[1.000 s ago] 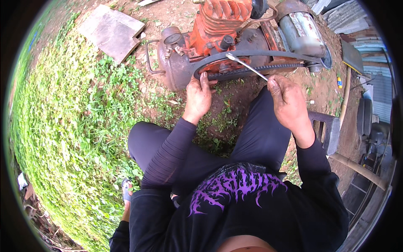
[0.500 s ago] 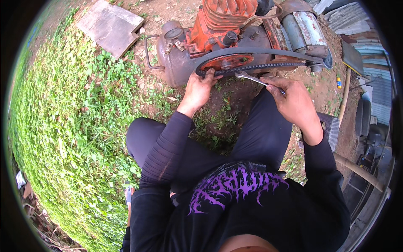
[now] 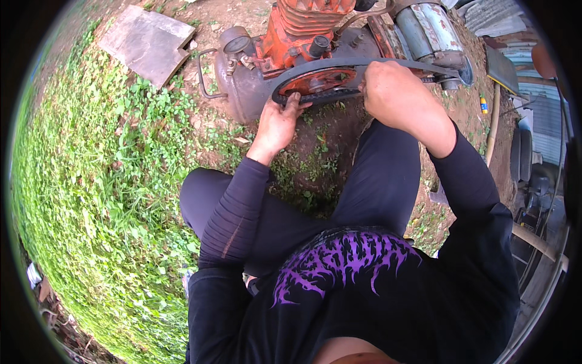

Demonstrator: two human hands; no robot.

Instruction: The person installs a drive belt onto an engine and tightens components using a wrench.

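My left hand [image 3: 277,124] is at the lower left rim of the large red flywheel pulley [image 3: 321,80], its fingers closed around the black drive belt [image 3: 330,96]. My right hand [image 3: 400,94] is a fist at the pulley's right side, in front of the belt. The open-end wrench it held half a second ago is hidden behind the hand now. Pulley and belt belong to an old air compressor with a finned orange pump [image 3: 312,24], a rusty tank [image 3: 239,100] and a blue-grey motor [image 3: 433,33]. A round gauge [image 3: 236,43] tops the tank's left end.
A metal handle [image 3: 203,76] sticks out from the tank's left end. A flat board [image 3: 147,43] lies on the ground at the far left. Grass [image 3: 115,200] covers the left side. Corrugated sheets [image 3: 497,24], a pole [image 3: 494,124] and a small yellow-and-blue tube [image 3: 483,105] are at the right.
My right hand has moved up and left to the belt, turning so that its back now covers the wrench. My left hand stays on the belt at the pulley. The view has shifted slightly.
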